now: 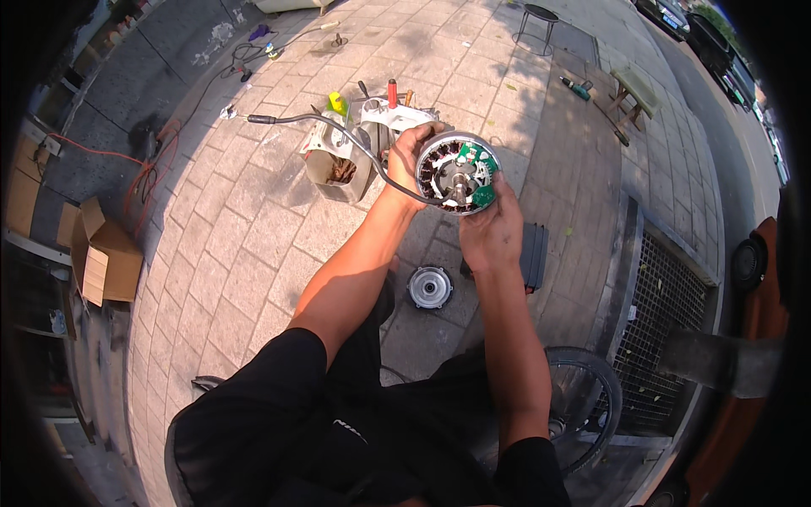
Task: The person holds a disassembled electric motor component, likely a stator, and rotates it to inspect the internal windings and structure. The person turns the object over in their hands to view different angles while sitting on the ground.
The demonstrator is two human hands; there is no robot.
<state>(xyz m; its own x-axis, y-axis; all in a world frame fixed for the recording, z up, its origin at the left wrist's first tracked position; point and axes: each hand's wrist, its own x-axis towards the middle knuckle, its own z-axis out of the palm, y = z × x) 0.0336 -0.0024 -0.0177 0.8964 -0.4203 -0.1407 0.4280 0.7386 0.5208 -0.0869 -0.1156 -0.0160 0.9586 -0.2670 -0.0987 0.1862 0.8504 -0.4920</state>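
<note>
Both my hands hold up a round hub motor [457,175], its inner side facing me. Dark windings ring the silver rim, and green circuit board pieces sit at the right of the central shaft. My left hand [411,160] grips its left edge, fingers hidden behind the rim. Around the lower right edge is my right hand [494,228], closed on it. A thick black cable [361,145] runs from the shaft up to the left, ending in a connector. Below, a round silver motor cover [430,287] lies on the paving, apart from both hands.
Beyond my left hand stands a cut-open tool container [338,179] with screwdrivers and a yellow item. A grey case [532,256] lies right of my right wrist. A bicycle wheel [604,406] is at lower right, a cardboard box [106,253] at left, a power drill [578,88] farther off.
</note>
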